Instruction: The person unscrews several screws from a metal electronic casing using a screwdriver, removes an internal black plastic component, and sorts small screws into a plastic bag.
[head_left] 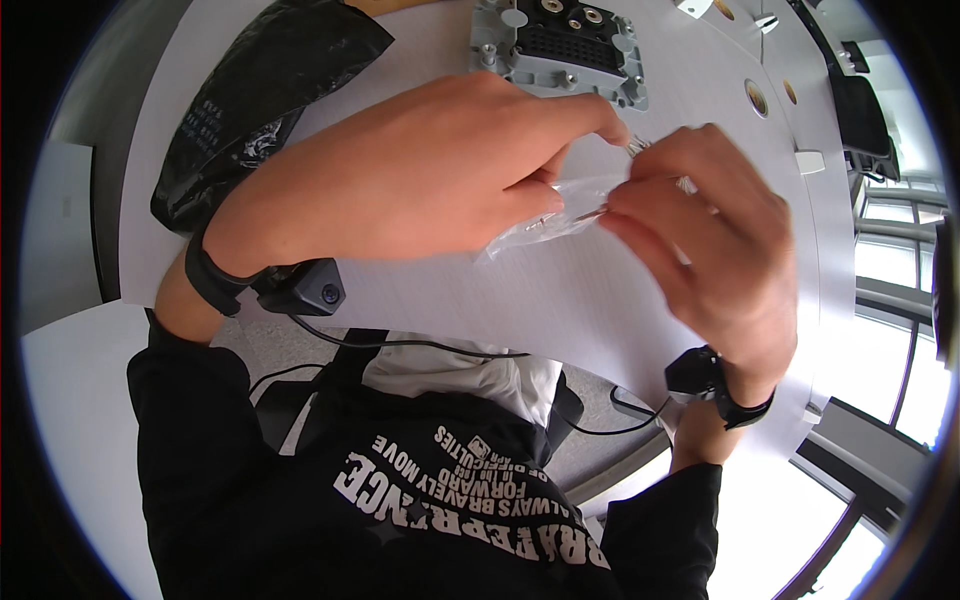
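Between my two hands, above the table, is a small clear plastic bag (572,208). My left hand (470,165) is closed on its left side, thumb low on the film and index finger stretched toward the right. The bag's other side runs into my right hand (715,235), whose fingers are bent and pinched together, slightly blurred. Thin, shiny metal pieces (637,147) show between the left index fingertip and the right hand; their exact kind is too small to tell. Another slim piece lies by the right fingertips.
Beyond my hands sits a grey metal housing (625,75) with a black connector block (565,45). A black plastic bag (270,90) lies at the far left of the pale table (430,300). Black camera units with cables (420,345) are strapped to both wrists.
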